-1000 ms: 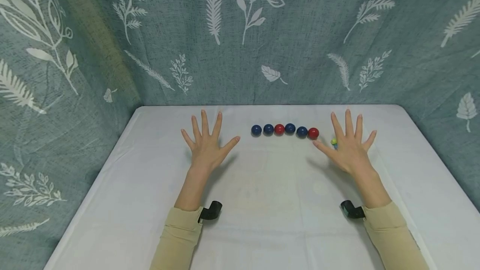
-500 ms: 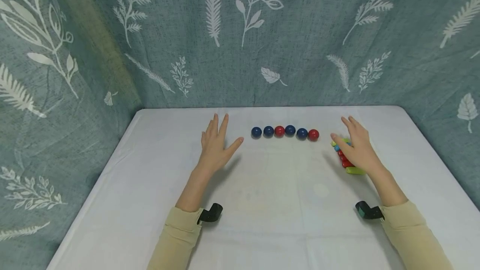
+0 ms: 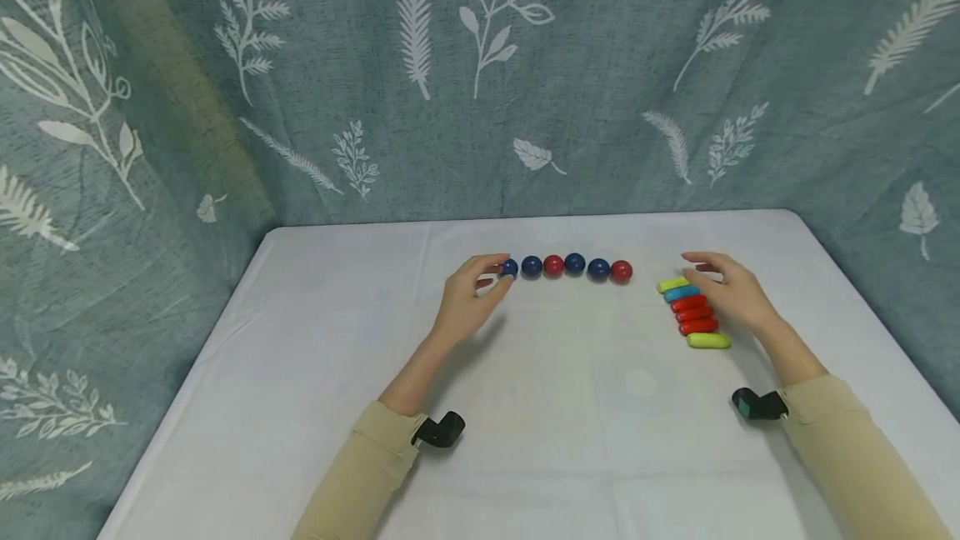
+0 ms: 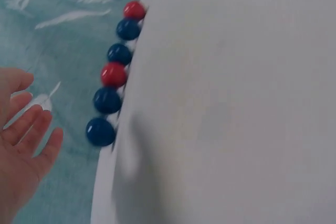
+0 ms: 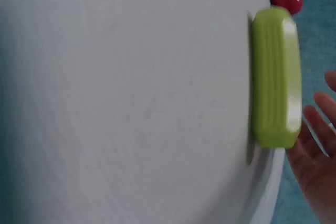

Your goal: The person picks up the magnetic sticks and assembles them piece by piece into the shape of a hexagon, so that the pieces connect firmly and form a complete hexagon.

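Blue-green cloth (image 3: 450, 157) printed with white leaves surrounds a white-covered table (image 3: 540, 423).

Head view: six balls (image 3: 553, 266) in a slightly wavy row toward the far edge, from left blue, blue, red, blue, blue, red. Six bars (image 3: 691, 303) side by side to their right: lime, blue, three red, lime. Both rows complete-looking, nothing seen lifted; judged an early stage, with all the handling left. Left hand (image 3: 467, 297) has thumb and forefinger either side of the end blue ball (image 3: 510, 267), loosely curved. Right hand (image 3: 737, 290) slack-fingered over the far lime bar (image 3: 672, 283), holding nothing visible.

Left wrist view: fingers spread, apart from the balls; no grip. Balls round, glossy.

Right wrist view: near lime bar (image 5: 276, 77) glossy, grooved lengthwise, rounded ends, hiding its neighbours. Fingers beyond it relaxed; contact unclear.
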Tool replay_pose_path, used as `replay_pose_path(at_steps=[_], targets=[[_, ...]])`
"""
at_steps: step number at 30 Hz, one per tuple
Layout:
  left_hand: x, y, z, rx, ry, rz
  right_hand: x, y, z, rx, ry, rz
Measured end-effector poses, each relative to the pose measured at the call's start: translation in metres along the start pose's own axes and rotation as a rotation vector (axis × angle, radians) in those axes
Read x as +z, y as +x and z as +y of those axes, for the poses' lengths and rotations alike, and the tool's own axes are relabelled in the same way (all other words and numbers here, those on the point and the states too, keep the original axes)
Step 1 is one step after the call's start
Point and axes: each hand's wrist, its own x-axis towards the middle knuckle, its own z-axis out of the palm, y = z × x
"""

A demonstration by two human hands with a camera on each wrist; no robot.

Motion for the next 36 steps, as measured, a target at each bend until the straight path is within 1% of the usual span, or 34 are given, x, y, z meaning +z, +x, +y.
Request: replay_pose_path(at_steps=[4,7,9,13,18,22,27,32,36], targets=[[0.021,0.007,0.001,-0.03,-0.06,-0.082,-0.002,0.008,0.011,0.024,0.03,-0.066],[0.038,0.013,0.002,-0.045,-0.075,-0.144,-0.002,0.014,0.019,0.041,0.064,-0.1],[0.05,0.017,0.002,-0.045,-0.088,-0.173,-0.003,0.017,0.024,0.056,0.097,-0.118],[0.07,0.026,0.005,-0.037,-0.109,-0.207,-0.004,0.021,0.031,0.063,0.135,-0.143],[0.092,0.04,0.01,-0.015,-0.093,-0.23,-0.006,0.021,0.034,0.05,0.128,-0.153],[0.108,0.05,0.014,0.001,-0.033,-0.254,-0.007,0.021,0.035,0.057,0.127,-0.152],[0.123,0.065,0.021,0.032,0.081,-0.3,-0.008,0.022,0.037,0.06,0.128,-0.155],[0.135,0.078,0.028,0.053,0.18,-0.366,-0.009,0.023,0.038,0.049,0.131,-0.145],[0.143,0.085,0.031,0.073,0.291,-0.44,-0.008,0.023,0.039,0.048,0.137,-0.151]])
